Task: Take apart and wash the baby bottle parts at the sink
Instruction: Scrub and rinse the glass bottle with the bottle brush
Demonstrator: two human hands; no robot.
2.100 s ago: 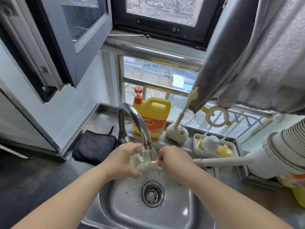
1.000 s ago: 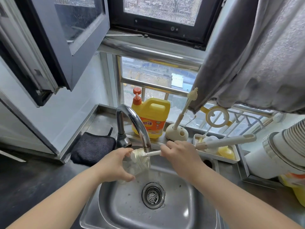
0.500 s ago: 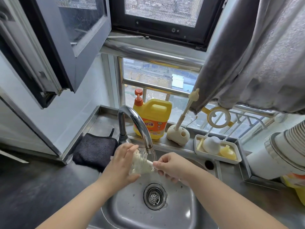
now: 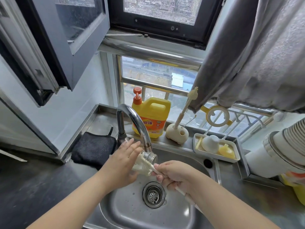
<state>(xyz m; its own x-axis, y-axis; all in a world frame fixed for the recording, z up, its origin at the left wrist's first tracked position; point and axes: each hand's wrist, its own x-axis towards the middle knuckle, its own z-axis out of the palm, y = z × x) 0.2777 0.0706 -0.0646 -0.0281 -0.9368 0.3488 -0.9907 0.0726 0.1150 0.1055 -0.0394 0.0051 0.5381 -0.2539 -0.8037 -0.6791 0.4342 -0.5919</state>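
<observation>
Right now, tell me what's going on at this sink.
A person is scrubbing a baby bottle over the sink. The left hand holds the clear glass bottle tilted under the faucet, its mouth facing the right hand, which grips a bottle brush pushed inside. Other parts sit in a white tray beside the sink, by the yellow detergent jug.

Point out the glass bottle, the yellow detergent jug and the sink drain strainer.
glass bottle (image 4: 146, 160): head view, on its clear threaded neck.
yellow detergent jug (image 4: 152, 119): head view, on the front label.
sink drain strainer (image 4: 153, 195): head view, on the perforated centre.
</observation>
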